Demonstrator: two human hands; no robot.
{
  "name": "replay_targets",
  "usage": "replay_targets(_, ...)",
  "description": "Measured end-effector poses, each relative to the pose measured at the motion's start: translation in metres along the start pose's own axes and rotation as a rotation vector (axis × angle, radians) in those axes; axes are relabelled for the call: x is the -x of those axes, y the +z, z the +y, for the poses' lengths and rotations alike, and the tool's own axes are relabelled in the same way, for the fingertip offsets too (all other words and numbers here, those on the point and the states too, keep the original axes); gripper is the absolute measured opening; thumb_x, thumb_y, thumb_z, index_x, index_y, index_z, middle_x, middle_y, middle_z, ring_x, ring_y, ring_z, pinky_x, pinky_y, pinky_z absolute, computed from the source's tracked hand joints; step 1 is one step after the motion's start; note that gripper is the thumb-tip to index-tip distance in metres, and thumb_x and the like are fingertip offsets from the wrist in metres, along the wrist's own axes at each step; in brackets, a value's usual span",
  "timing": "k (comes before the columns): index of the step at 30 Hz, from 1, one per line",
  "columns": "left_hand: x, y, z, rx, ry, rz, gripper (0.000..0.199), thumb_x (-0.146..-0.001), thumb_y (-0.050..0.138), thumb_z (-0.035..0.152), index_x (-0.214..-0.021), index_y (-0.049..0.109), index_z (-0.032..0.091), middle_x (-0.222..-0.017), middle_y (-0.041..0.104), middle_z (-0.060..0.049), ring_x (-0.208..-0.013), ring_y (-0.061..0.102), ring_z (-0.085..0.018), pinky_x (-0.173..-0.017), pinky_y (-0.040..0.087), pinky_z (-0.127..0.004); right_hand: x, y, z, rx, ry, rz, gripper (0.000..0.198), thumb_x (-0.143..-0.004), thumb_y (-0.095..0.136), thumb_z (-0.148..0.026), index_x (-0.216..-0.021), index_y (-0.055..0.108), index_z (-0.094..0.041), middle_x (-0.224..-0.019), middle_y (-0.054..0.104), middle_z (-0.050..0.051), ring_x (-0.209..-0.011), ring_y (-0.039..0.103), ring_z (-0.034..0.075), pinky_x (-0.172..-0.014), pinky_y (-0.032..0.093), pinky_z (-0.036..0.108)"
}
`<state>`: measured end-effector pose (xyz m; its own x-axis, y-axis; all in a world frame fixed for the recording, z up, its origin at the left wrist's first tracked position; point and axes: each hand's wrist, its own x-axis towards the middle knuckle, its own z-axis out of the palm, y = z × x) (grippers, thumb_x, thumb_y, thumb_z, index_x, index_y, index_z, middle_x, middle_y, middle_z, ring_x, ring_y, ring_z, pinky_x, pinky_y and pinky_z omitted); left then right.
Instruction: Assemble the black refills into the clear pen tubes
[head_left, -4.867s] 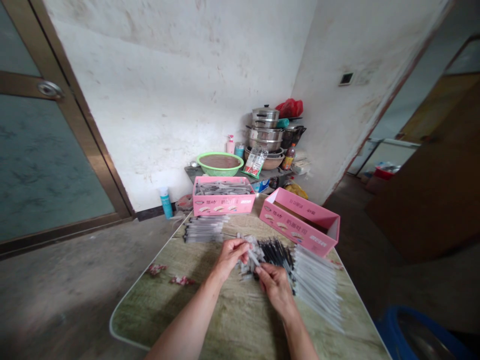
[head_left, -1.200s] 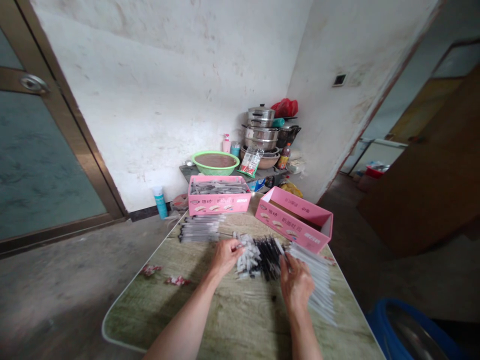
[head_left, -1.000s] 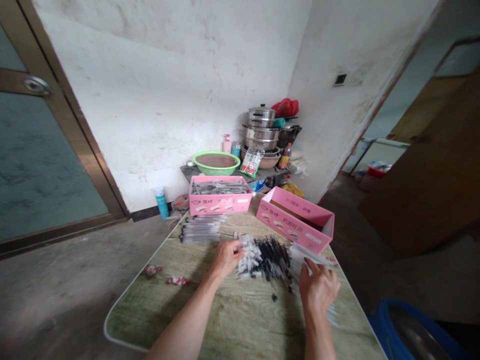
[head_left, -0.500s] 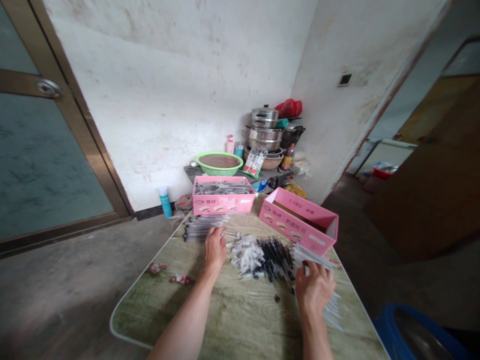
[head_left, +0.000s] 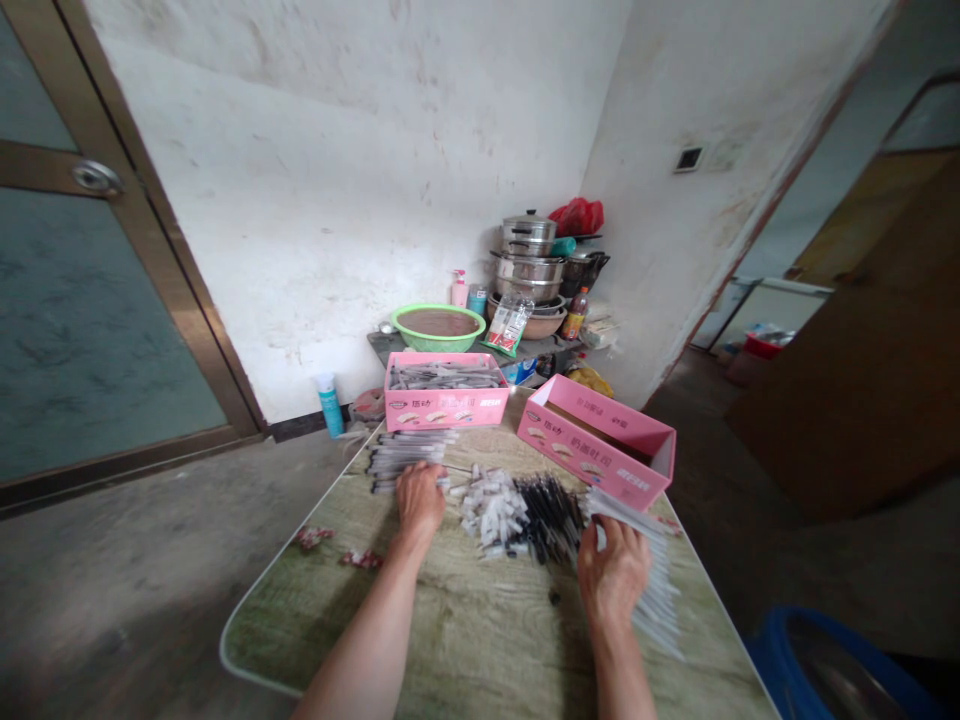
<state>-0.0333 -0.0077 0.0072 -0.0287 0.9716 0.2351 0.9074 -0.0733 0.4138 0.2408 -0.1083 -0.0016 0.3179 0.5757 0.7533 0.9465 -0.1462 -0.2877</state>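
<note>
Leftmost on the bench (head_left: 487, 640), a row of pale pens with dark ends (head_left: 409, 450) lies side by side near the table's edge. The left hand (head_left: 421, 500) is at the near side of that row, palm down with fingers curled over the closest pens; whether it grips one cannot be told. Just behind the row sits a pink box (head_left: 447, 412) filled with more pens. Right of the left hand, and apart from it, comes a loose heap of short whitish pieces (head_left: 491, 510), lying between the two hands. Touching its right side are thin black rods (head_left: 550, 512), with a small dark bit (head_left: 554, 598) in front. A second pink box (head_left: 596, 445) stands angled behind. Next, the right hand (head_left: 615, 570) is bent over a fan of clear tubes (head_left: 661, 590), which spreads out rightward from under it; its grip is hidden.
</note>
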Motion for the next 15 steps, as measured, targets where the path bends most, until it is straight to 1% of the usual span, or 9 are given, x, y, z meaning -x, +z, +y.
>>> replay_targets(6, 0.0002, -0.0011, 0.0009, 0.0, 0.019, -0.016, 0.023, -0.077, 0.066, 0.013, -0.096, 0.072, 0.026, -0.1, 0.069, -0.004, -0.097, 0.058, -0.024, -0.086, 0.039, -0.032, 0.0, -0.001, -0.004, -0.054, -0.002, -0.027, 0.025, -0.087, 0.047, -0.024, -0.087, 0.07, -0.013, -0.086, 0.068, 0.013, -0.084, 0.053, 0.026, -0.08, 0.037, 0.036)
replay_targets(9, -0.0002, 0.0006, 0.0001, 0.001, 0.014, 0.0, 0.023, -0.078, 0.066, 0.015, -0.097, 0.073, 0.027, -0.1, 0.069, -0.004, -0.097, 0.058, -0.025, -0.085, 0.04, -0.033, 0.0002, -0.001, -0.0043, -0.072, 0.001, -0.039, 0.026, -0.088, 0.047, -0.025, -0.088, 0.07, -0.013, -0.086, 0.068, 0.014, -0.085, 0.054, 0.026, -0.08, 0.037, 0.036)
replay_targets(15, -0.0035, 0.0063, -0.0048, 0.018, 0.001, 0.038, 0.017, -0.083, 0.06, 0.017, -0.091, 0.074, 0.024, -0.095, 0.069, -0.007, -0.093, 0.059, -0.026, -0.083, 0.04, -0.034, -0.0007, -0.0026, -0.0072, -0.103, -0.009, -0.042, 0.027, -0.09, 0.045, -0.026, -0.088, 0.069, -0.013, -0.087, 0.068, 0.014, -0.085, 0.055, 0.026, -0.081, 0.038, 0.037)
